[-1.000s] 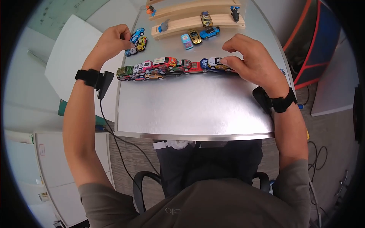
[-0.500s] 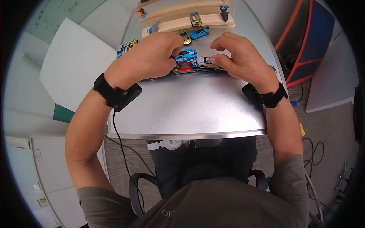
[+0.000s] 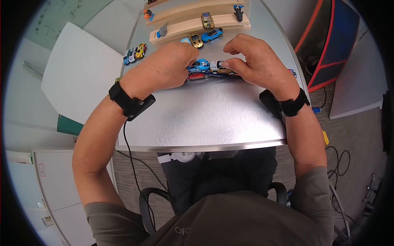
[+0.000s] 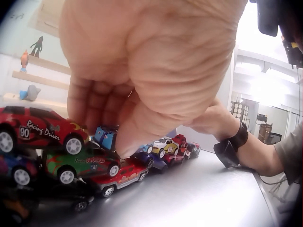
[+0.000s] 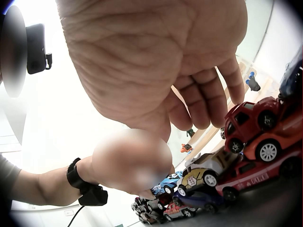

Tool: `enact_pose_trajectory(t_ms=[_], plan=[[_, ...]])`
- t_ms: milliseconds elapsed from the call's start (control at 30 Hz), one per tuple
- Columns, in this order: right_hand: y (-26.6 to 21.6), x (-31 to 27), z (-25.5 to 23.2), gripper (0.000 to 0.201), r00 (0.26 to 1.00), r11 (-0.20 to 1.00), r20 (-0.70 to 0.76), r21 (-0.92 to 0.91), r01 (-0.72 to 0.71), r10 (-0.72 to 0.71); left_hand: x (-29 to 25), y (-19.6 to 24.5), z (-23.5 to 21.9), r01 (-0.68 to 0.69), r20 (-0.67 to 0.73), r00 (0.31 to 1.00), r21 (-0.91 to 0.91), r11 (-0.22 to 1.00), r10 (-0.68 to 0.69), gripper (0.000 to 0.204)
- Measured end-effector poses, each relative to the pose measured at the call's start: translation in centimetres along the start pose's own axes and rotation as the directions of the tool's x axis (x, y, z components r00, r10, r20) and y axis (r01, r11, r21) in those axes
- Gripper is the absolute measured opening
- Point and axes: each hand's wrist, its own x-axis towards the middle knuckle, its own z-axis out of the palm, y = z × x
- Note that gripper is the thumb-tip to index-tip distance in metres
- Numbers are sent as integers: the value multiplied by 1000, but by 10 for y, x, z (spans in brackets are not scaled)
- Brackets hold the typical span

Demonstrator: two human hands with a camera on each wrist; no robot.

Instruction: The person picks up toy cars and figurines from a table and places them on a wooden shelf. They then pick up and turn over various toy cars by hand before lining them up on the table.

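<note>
My left hand (image 3: 162,65) pinches a blue toy car (image 3: 200,65) between thumb and fingers, right at the top of a two-layer row of toy cars. Beneath that car shows a red toy car (image 4: 124,175) in the left wrist view. Just right of the blue car sits a white-and-gold toy car (image 3: 219,67). My right hand (image 3: 258,61) hovers beside it, thumb tip close to its rear and fingers loosely bent. Stacked left of the blue car are a red car marked 90 (image 4: 42,125) and a green car (image 4: 78,163); the left hand hides them in the head view.
Behind the row stand stepped wooden shelves (image 3: 184,29) with small animal figures and a yellow car (image 3: 207,19). A gold car (image 3: 196,39) and another blue car (image 3: 211,35) are before them. Several cars (image 3: 135,54) line up at the table's left edge.
My left hand has picked the blue car from the group at the left, carried it right and lowered it onto the row. The right hand keeps nearly the same place.
</note>
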Motion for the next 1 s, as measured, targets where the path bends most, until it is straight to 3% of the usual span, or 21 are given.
enact_pose_trajectory(t_ms=[100, 300, 500, 600, 700, 933, 1000], plan=[[-1, 0, -1, 25, 1000, 1000, 5, -13, 6, -6, 0, 1, 1, -42, -21, 999, 28, 999, 43, 14], [1, 0, 4, 22, 998, 1000, -58, 12, 23, -23, -4, 1, -6, 27, 12, 1000, -3, 1000, -27, 19], [-1, 1, 1, 23, 999, 1000, -47, 14, 17, -16, -13, -11, -21, 86, -67, 994, -17, 996, -87, 23], [1, 1, -1, 25, 1000, 1000, -5, 1, 30, -30, -20, -38, -32, 112, -153, 980, -124, 986, -130, 22], [0, 1, 1, 23, 999, 999, -47, 23, 27, -26, -30, -68, -43, 423, -131, 878, -239, 874, -461, 17], [-3, 2, 0, 23, 999, 999, -33, 43, 13, -11, -70, -182, -22, 604, -108, 774, -169, 779, -624, 23], [-4, 2, -1, 22, 1000, 999, -16, 38, 7, -6, -76, -195, -14, 631, -82, 763, -121, 766, -642, 37]])
